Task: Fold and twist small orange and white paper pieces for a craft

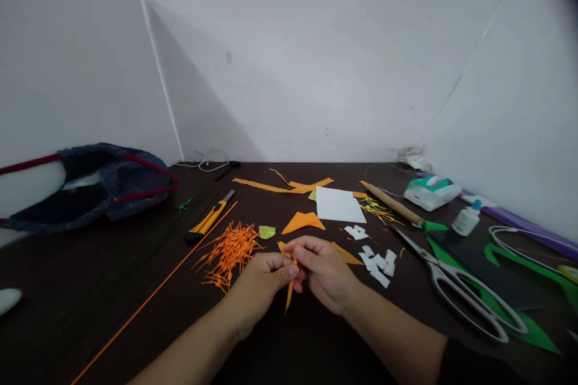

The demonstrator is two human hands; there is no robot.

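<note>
Both hands meet over the near middle of the dark table, fingertips pinched together. Between the fingers of my left hand (270, 272) and my right hand (326, 269) is a narrow orange crepe paper strip (289, 299), its pointed end hanging below the thumbs. A small orange knob shows at the fingertips; the rest is covered by the fingers. Just left of my left hand lies a pile of thin twisted orange paper pieces (235, 251). Beyond the hands are an orange paper piece (303, 222) and a small yellow-green paper scrap (267, 232).
Scissors (456, 289) lie at right on green paper (537, 328), near a glue bottle (467, 218) and a tissue pack (431, 192). White paper bits (379, 264) sit right of my hands. A utility knife (211, 216), an orange stick (153, 295) and a denim bag (130, 180) are left.
</note>
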